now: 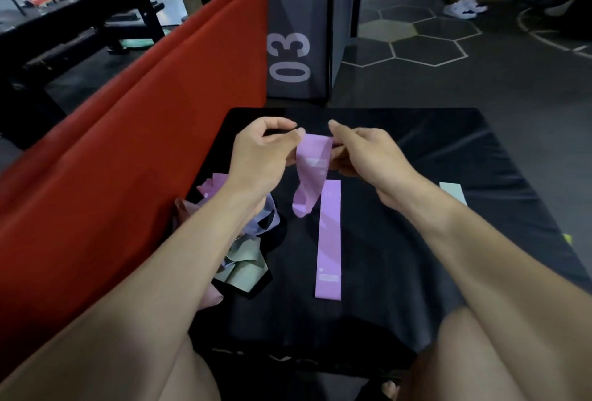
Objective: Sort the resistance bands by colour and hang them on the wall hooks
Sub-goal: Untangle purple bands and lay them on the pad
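free: black mat [400, 240] centre-right | blocked: band heap [243, 259] left, red pad [128, 144]

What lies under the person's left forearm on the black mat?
A tangled heap of bands shows beside the left forearm: pink, lilac-grey and pale green ones on the black mat. How many lie beneath the arm cannot be seen.

I see a lilac band [312, 170] held up, and another lilac band with pale print [329, 240] on the black worktop [416, 240]. The heap [243, 250] mixes pink, lavender and sage, I think. Mint strip [453, 192] at right. Red mats [128, 131]; grey block [288, 16] marked white "03".
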